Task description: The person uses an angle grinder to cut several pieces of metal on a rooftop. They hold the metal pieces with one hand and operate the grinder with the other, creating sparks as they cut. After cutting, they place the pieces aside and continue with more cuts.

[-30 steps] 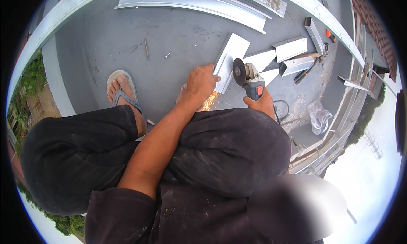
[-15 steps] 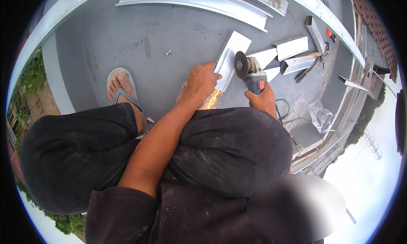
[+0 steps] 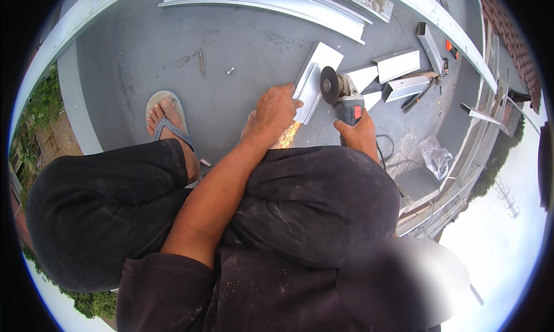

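My right hand [image 3: 359, 133] is closed round the grey body of an angle grinder [image 3: 348, 104] with a red switch. Its dark disc [image 3: 329, 85] is at the right side of a short piece of silvery metal channel [image 3: 316, 81]. Orange sparks [image 3: 287, 137] spray from the channel's near end toward me. My left hand [image 3: 277, 108] grips the channel's left edge, thumb along its near part; the undersides of the fingers are hidden. The exact contact of disc and metal cannot be made out.
Cut metal channel pieces [image 3: 398, 66] lie to the right, with a hammer [image 3: 420, 95] beside them. Long metal channels [image 3: 259, 3] stretch across the far side. A screw [image 3: 230, 71] and a thin rod [image 3: 201, 62] lie on the grey floor. A clear plastic bag [image 3: 434, 157] sits at right.
Both hands, the grinder and the channel hold nearly the same place. Sparks keep flying, their spray slightly altered. The whole view has shifted very slightly.
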The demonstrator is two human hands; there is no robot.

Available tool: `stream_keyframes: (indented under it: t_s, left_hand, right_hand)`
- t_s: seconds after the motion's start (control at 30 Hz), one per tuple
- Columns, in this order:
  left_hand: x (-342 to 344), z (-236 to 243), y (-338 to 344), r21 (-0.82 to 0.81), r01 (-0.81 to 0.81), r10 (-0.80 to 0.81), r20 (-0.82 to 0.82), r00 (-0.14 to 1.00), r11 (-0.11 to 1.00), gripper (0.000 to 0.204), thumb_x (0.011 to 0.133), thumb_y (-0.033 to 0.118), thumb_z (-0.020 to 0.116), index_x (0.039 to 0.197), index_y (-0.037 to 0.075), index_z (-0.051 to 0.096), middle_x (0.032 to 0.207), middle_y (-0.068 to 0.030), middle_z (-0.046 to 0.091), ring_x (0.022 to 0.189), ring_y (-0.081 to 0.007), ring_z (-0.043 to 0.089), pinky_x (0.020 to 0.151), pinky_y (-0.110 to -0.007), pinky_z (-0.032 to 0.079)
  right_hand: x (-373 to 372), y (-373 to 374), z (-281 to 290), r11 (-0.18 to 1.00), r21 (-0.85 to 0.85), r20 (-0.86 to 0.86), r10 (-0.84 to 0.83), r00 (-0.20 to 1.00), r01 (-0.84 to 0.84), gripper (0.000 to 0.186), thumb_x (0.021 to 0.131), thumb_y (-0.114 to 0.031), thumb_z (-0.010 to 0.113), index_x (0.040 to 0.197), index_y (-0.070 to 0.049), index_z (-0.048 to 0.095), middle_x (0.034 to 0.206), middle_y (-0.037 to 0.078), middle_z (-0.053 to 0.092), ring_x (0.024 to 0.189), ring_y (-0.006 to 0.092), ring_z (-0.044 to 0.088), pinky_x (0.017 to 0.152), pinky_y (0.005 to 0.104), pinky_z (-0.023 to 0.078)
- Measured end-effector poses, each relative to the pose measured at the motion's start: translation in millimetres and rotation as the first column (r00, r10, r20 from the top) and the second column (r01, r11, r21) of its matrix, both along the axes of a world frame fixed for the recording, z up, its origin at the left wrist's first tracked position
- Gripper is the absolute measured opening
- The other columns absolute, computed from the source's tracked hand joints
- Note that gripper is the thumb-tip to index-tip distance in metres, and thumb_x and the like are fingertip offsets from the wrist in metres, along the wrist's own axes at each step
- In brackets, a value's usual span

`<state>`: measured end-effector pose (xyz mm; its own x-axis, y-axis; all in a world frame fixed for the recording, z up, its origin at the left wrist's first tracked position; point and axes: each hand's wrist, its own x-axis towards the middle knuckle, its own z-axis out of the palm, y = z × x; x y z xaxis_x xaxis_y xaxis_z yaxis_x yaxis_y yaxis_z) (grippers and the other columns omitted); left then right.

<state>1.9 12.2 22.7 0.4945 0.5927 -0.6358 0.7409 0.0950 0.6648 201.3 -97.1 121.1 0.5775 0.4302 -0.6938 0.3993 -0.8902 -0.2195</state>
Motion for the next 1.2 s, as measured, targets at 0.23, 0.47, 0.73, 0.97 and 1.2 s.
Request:
stream_keyframes:
  t_s: [0.23,0.47,0.73,0.97,1.2]
  left_hand:
    - [-1.5,-2.3,-0.6,0.017,0.0,0.0,0.022,1.0,1.0,0.036,0.096,0.026,0.086,0.112,-0.003,0.073,0.108,-0.0296,0.078,0.106,-0.0505,0.074,0.092,-0.058,0.056]
    - [-1.2,0.6,0.8,0.002,-0.009,0.009,0.025,1.0,1.0,0.036,0.097,0.026,0.086,0.114,-0.003,0.073,0.108,-0.0295,0.077,0.106,-0.0506,0.074,0.092,-0.059,0.056]
    - [-0.7,3.4,0.0,-0.001,-0.009,0.009,0.014,1.0,1.0,0.037,0.097,0.025,0.085,0.119,-0.002,0.075,0.111,-0.0288,0.078,0.109,-0.0491,0.075,0.093,-0.058,0.058]
    - [1.3,-0.9,1.3,-0.024,0.006,-0.006,0.002,1.0,1.0,0.036,0.097,0.027,0.086,0.114,-0.003,0.074,0.109,-0.0283,0.078,0.107,-0.0493,0.075,0.093,-0.058,0.056]
    - [1.8,-2.9,0.4,0.007,0.005,-0.005,0.019,1.0,1.0,0.036,0.095,0.025,0.087,0.115,-0.002,0.076,0.111,-0.0284,0.079,0.107,-0.0482,0.077,0.092,-0.057,0.059]
  right_hand:
    - [2.3,1.3,-3.9,0.998,0.051,0.017,0.035,0.999,-0.036,0.081,0.08,-0.032,0.085,0.138,0.018,0.059,0.119,0.039,0.075,0.119,0.0546,0.073,0.107,0.0542,0.055]
    - [4.0,-5.6,-10.3,0.997,0.042,0.046,0.068,0.997,-0.07,0.08,0.08,-0.032,0.085,0.136,0.018,0.06,0.117,0.039,0.076,0.116,0.0539,0.074,0.105,0.0542,0.056]
    - [7.4,0.6,-8.1,0.999,0.022,0.011,0.049,0.999,-0.049,0.085,0.079,-0.034,0.086,0.14,0.019,0.058,0.123,0.04,0.074,0.121,0.0536,0.072,0.108,0.0535,0.055]
    - [9.7,2.8,-10.4,0.998,0.031,0.0,0.052,0.999,-0.052,0.083,0.079,-0.034,0.086,0.139,0.017,0.06,0.125,0.039,0.074,0.124,0.0534,0.071,0.109,0.0533,0.055]
    - [9.3,-1.8,-16.1,0.997,0.017,0.06,0.078,0.995,-0.079,0.075,0.079,-0.033,0.086,0.134,0.012,0.063,0.121,0.035,0.077,0.118,0.0512,0.074,0.106,0.0535,0.056]
